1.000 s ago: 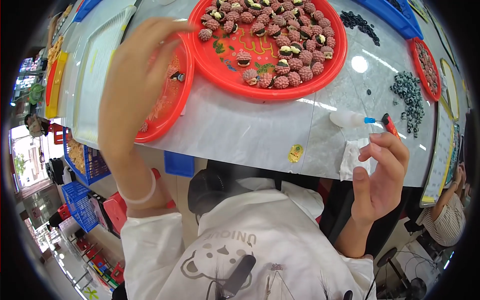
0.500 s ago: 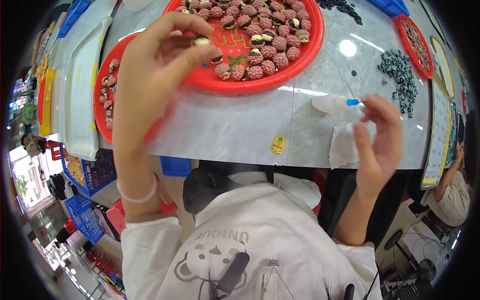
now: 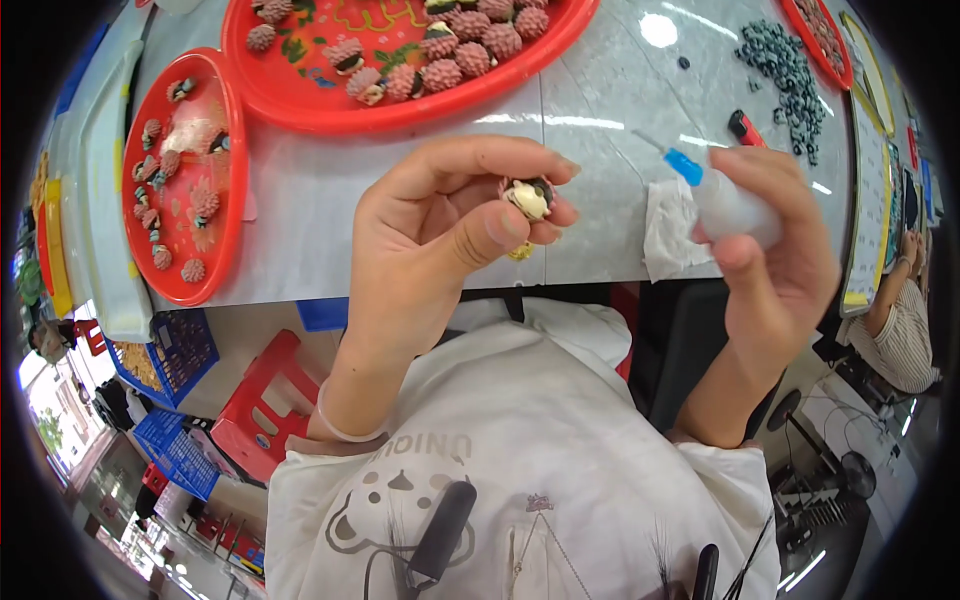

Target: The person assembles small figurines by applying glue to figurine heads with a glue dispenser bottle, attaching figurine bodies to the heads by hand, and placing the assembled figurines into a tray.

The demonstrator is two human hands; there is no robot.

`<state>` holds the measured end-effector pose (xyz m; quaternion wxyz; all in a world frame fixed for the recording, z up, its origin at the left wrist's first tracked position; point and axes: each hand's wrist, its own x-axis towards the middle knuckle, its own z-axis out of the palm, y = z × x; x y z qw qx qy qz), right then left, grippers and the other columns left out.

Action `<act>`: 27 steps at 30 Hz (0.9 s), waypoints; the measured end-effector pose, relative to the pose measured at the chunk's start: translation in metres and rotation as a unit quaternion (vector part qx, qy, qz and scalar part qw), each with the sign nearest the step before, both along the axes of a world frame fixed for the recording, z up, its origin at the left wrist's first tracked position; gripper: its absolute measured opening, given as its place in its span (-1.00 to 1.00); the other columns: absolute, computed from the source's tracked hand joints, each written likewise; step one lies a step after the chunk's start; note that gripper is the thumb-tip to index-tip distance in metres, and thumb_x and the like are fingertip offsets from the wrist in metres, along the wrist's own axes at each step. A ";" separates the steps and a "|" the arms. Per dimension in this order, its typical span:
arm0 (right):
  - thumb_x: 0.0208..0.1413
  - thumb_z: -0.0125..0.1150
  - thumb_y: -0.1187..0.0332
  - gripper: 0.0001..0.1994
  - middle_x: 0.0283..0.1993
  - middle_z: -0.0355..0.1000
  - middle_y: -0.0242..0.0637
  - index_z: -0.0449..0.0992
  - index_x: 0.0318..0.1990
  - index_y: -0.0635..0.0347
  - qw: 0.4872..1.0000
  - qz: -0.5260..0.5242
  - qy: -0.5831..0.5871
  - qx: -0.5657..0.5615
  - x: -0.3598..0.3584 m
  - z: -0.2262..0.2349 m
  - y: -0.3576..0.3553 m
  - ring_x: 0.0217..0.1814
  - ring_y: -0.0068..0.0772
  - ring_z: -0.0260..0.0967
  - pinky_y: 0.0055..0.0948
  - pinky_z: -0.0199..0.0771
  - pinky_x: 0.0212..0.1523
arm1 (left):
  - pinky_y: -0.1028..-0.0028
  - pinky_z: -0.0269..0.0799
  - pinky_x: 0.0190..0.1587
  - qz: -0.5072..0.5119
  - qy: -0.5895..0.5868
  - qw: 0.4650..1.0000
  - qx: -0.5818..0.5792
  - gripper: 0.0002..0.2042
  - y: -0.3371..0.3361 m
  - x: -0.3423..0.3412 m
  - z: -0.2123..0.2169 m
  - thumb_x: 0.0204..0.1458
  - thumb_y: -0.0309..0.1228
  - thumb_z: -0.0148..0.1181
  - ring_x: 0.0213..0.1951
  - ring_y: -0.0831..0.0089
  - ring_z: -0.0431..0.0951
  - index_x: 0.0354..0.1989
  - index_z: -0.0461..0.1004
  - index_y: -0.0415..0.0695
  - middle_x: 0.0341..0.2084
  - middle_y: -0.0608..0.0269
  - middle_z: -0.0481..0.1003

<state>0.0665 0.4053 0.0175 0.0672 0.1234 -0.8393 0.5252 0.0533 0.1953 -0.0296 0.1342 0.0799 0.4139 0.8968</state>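
Between the thumb and fingers of my left hand (image 3: 430,220) is a small bumpy pink piece (image 3: 530,198) with a cream and dark face turned up. My right hand (image 3: 775,250) grips a white squeeze bottle (image 3: 738,208) tipped with a blue needle nozzle (image 3: 684,166). The needle points up and left, apart from the piece. Beyond my left hand, a large red tray (image 3: 370,120) bears many similar pink pieces (image 3: 441,73). A smaller red tray (image 3: 237,200) at the left carries several pink pieces with pale blue parts.
A white tissue (image 3: 672,230) lies beside my right hand. Farther off are a red and black cylinder (image 3: 743,128) and a heap of small dark parts (image 3: 785,80). White trays (image 3: 105,200) stand at the far left. Another person's arm (image 3: 900,265) shows at the right.
My left hand has come from over the large tray toward the middle with the pink piece. My right hand has picked up the squeeze bottle from the table. The view has shifted.
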 end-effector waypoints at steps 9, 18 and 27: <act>-0.04 0.14 0.10 -0.54 -0.24 0.28 -0.03 0.29 -0.16 0.34 0.992 0.038 0.020 -0.122 -0.001 0.006 0.012 -0.16 -0.28 0.24 -0.42 0.25 -0.15 | 0.60 0.39 -0.27 -0.016 0.002 0.995 -0.097 -0.59 0.004 0.004 0.004 -0.09 -0.27 0.18 -0.33 0.43 0.47 -0.14 0.28 -0.29 -0.22 0.02 0.36; -0.06 0.15 0.12 -0.54 -0.37 0.37 -0.02 0.32 -0.21 0.42 0.996 -0.026 0.088 -0.001 0.004 0.023 -0.007 -0.35 -0.33 0.29 -0.56 0.25 -0.42 | 0.60 0.39 -0.29 -0.012 0.024 0.991 -0.131 -0.61 0.007 0.007 0.006 -0.10 -0.28 0.19 -0.33 0.41 0.46 -0.18 0.31 -0.29 -0.25 0.00 0.37; -0.14 0.22 0.16 -0.54 -0.49 0.40 0.00 0.35 -0.25 0.45 0.967 0.008 0.202 0.155 0.016 0.029 -0.006 -0.56 -0.46 0.16 -0.57 0.15 -0.59 | 0.58 0.36 -0.31 0.008 0.059 0.989 -0.139 -0.63 0.007 0.006 0.002 -0.11 -0.30 0.20 -0.31 0.41 0.42 -0.21 0.32 -0.28 -0.28 -0.01 0.38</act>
